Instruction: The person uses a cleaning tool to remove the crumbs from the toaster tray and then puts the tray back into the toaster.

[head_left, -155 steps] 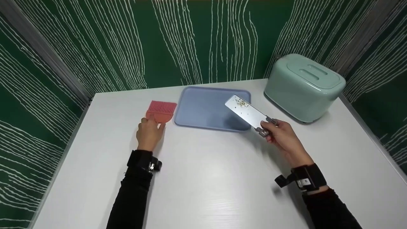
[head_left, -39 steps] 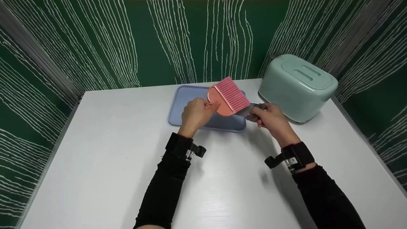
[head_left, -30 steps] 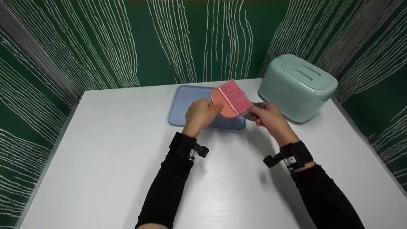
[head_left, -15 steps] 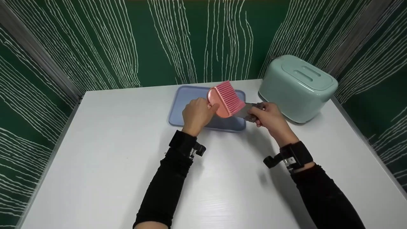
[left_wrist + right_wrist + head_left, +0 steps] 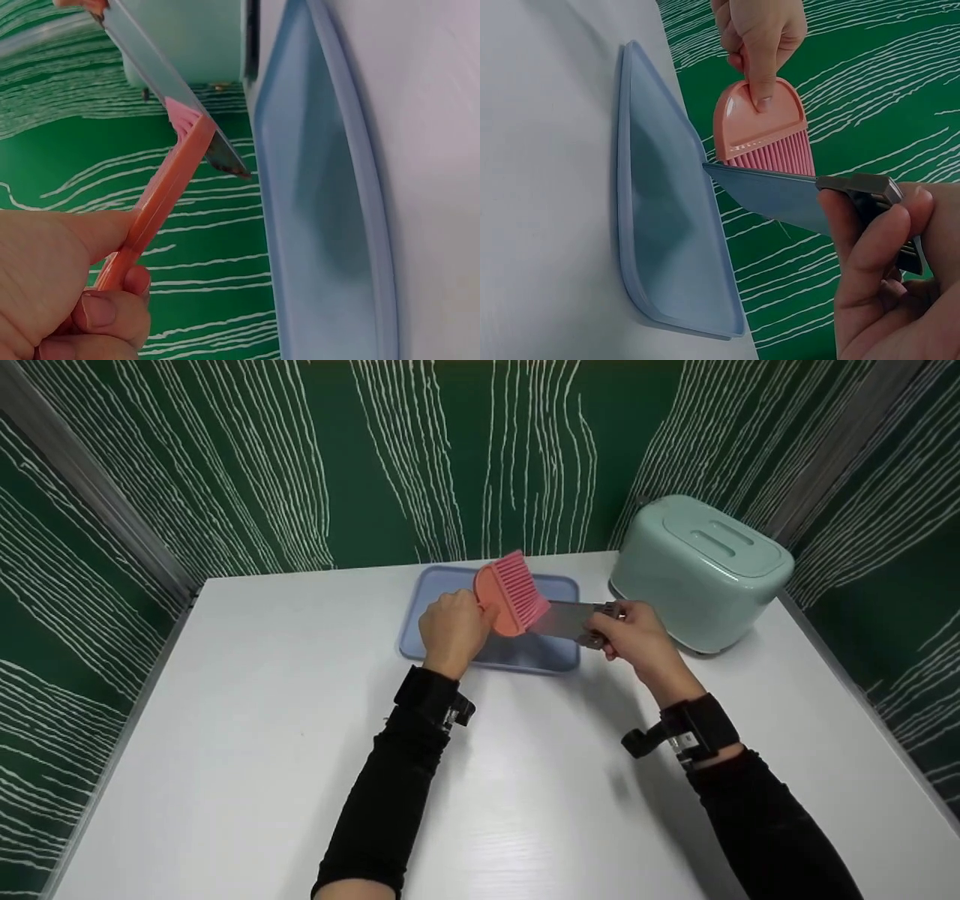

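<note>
My left hand [image 5: 452, 631] pinches an orange and pink brush [image 5: 501, 596] by its flat, rounded handle. Its pink bristles [image 5: 776, 156] touch the upper face of a thin metal crumb tray [image 5: 561, 620]. My right hand [image 5: 637, 639] grips that tray at its grey end, thumb on top. In the left wrist view the crumb tray [image 5: 161, 67] slants down, with brownish specks at its low end. Both are held above a blue rectangular tray [image 5: 420, 622] lying on the table. The brush hides the far end of the crumb tray in the head view.
A mint-green toaster [image 5: 701, 574] stands at the back right, close to my right hand. The white table [image 5: 300, 780] stretches toward me. Behind it rises a green wall [image 5: 375, 465] with white wavy lines.
Earlier the brush lay by my left hand beside the blue tray; it was lifted over the crumb tray. During the last second its bristles slid left, away from the grey end. The right hand stays nearly still.
</note>
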